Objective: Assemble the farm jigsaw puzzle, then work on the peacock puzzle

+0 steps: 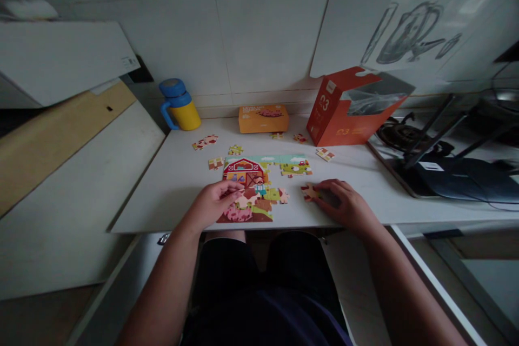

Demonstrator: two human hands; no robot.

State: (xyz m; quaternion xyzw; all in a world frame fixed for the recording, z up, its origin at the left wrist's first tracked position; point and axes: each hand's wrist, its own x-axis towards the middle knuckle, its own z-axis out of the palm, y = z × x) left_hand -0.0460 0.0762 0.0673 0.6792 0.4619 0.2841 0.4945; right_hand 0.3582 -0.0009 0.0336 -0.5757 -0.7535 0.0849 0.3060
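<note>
A partly joined farm jigsaw puzzle (243, 165), with a red barn and a farmer figure, lies near the counter's front edge. My left hand (214, 203) is over its left side, thumb and fingers pinched on a white-and-brown puzzle piece (248, 197). To the right, my right hand (344, 203) has its fingertips and thumb at the edge of another brown-and-white puzzle piece (310, 192), which is apart from the joined part. Several loose pieces lie around, among them one with a red-patched pattern (205, 142) and one near the red box (325, 154).
A yellow-and-blue mug (188, 115) stands at the back left. Against the wall are an orange puzzle box (263, 119) and a tall red box (340, 116) with a clear window. A gas stove (405, 138) is at right, and stacked boards and boxes (60, 65) lean at left.
</note>
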